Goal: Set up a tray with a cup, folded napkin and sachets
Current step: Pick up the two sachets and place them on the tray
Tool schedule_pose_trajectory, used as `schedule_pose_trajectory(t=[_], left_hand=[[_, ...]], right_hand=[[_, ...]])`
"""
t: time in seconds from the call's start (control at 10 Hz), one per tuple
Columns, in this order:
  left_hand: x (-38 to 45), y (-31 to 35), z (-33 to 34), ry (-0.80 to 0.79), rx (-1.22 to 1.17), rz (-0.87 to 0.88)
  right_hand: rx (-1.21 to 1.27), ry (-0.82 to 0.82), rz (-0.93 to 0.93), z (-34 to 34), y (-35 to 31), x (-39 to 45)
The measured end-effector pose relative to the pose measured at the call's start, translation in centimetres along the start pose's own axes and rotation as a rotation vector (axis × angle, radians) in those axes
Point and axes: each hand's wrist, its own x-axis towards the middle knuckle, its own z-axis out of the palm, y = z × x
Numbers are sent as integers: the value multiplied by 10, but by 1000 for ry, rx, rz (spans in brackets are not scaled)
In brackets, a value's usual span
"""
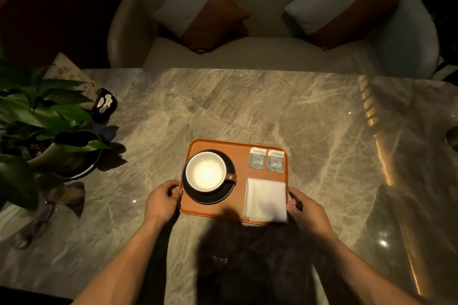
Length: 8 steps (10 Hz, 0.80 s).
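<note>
An orange tray (239,146) lies on the marble table in front of me. On its left half a white cup (206,171) with a brown handle stands on a black saucer (229,195). Two pale blue sachets (257,158) (275,160) lie side by side in the tray's far right corner. Below them rests a folded white napkin (266,200), reaching the tray's near edge. My left hand (162,201) grips the tray's left edge beside the saucer. My right hand (306,213) holds the tray's right edge beside the napkin.
The marble table (247,106) spreads wide around the tray. A potted plant (47,131) stands at the left edge, with a small dark holder (105,104) and a card behind it. A cream sofa (260,52) with two cushions faces me across the table.
</note>
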Motion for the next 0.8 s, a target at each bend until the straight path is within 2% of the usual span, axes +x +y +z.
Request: schedule_pose_trajectory(t=[0.2, 0.6, 0.7, 0.8], left_hand=[[-7, 0, 3, 23, 12, -13], [-27, -1, 7, -5, -49, -63], [-33, 2, 4, -51, -3, -71], [-32, 7, -2, -54, 35, -43]], right_hand=[[82, -7, 8, -1, -1, -3], [-4, -82, 1, -16, 5, 6], [-32, -118, -9, -18, 4, 5], [-29, -58, -42, -26, -1, 5]])
